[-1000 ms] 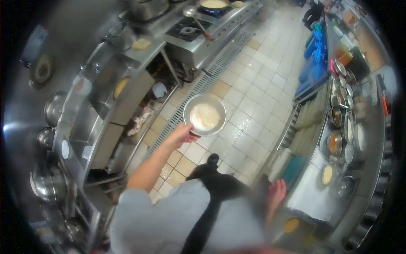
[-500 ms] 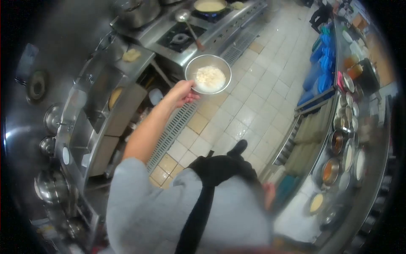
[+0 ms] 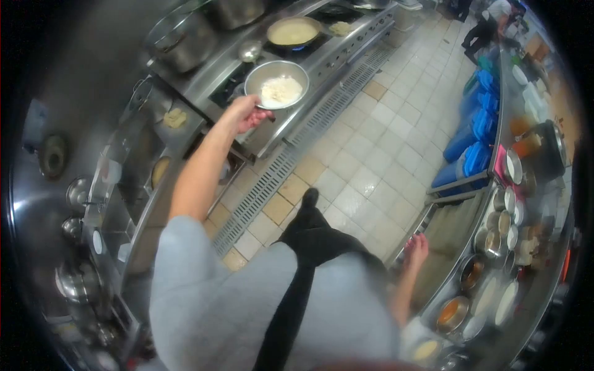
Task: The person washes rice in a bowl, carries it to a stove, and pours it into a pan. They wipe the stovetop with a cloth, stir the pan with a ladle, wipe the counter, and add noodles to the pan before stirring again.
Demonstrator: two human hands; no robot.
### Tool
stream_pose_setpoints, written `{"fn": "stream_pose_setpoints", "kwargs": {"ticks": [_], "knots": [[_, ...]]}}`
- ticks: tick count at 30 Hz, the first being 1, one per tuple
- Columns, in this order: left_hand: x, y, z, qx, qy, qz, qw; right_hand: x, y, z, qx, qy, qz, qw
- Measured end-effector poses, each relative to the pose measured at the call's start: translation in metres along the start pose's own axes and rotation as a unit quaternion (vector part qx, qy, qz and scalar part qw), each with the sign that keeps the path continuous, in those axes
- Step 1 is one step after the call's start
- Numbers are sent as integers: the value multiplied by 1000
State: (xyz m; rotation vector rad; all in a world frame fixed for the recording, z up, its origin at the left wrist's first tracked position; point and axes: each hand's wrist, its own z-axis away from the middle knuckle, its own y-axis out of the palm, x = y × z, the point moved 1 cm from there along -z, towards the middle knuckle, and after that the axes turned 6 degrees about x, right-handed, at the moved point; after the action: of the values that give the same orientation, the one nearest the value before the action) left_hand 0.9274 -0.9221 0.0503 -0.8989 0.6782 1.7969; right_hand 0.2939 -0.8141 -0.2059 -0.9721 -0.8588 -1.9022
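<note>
One bowl (image 3: 258, 76), upper centre, is pinched at its edge by the left hand (image 3: 244, 116); carrying seems the step, next calling for levelness. Right hand (image 3: 418, 250), lower right: fingers half-curled, grip unclear.

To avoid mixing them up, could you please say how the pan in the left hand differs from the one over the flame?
The held pan is in the left hand, while the stove pan rests over a blue flame. The held pan has whitish, lumpy contents; the stove pan has yellower, smoother-looking contents. The held pan shows much bare grey wall; the stove pan shows little. Both are round.
</note>
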Motion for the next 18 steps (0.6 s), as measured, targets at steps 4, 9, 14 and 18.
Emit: {"fn": "stream_pose_setpoints", "kwargs": {"ticks": [4,9,14,18], "knots": [[-60,-10,-93,-23,-3,-11,1000,-44,12,-46,20,47,50,997],[-127,-48,-249,-38,11,-35,999,-86,49,-46,-114,132,7,985],[-183,-73,-397,-67,7,-86,994,-65,141,-41,-181,134,-3,974],[-217,-71,-471,-93,41,-207,973,-13,215,-61,-88,80,152,981]]}}
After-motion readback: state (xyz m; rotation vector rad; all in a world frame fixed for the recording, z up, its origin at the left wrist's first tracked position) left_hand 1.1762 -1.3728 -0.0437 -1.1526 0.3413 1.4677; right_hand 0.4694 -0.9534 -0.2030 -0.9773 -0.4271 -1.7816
